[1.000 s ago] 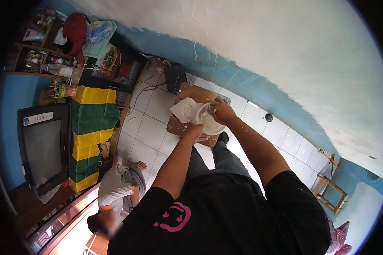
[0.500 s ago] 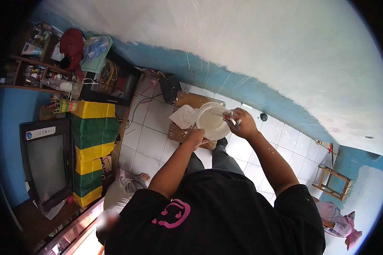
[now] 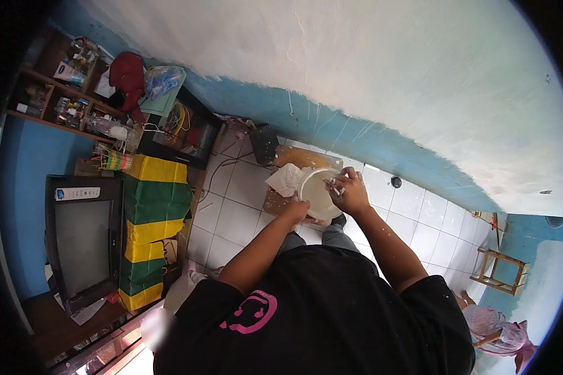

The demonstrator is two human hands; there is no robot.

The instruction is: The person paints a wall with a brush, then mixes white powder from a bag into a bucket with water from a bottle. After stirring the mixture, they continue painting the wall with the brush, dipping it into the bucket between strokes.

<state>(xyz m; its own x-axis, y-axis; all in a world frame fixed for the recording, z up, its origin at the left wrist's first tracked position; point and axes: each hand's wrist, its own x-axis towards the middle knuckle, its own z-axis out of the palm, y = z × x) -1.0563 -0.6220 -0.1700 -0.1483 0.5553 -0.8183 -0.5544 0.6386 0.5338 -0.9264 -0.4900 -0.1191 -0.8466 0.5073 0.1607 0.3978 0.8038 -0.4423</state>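
A white bucket [image 3: 303, 185] with pale paint inside stands over a paint-spotted wooden board [image 3: 294, 156] near my feet. My left hand [image 3: 298, 210] is closed on the near left part of its rim. Above the right side of the bucket, my right hand [image 3: 349, 192] is closed around a paint-smeared paintbrush [image 3: 331, 184], its handle mostly hidden by the fingers. White smears mark the fingers of that hand. A crumpled white bag [image 3: 284, 180] lies against the bucket's left side.
A wall, whitish above a blue band [image 3: 263, 94], runs along the far side. At left stand a television [image 3: 81, 244], a striped cloth [image 3: 156, 200] and crowded shelves [image 3: 69, 106]. A wooden stool [image 3: 503, 272] and a person [image 3: 488, 325] are at right. A black speaker-like box [image 3: 264, 145] sits near the wall.
The view has shifted, so the room appears farther right and slightly lower. My right hand has drawn closer to the bucket's rim with the paintbrush; my left hand stays on the rim.
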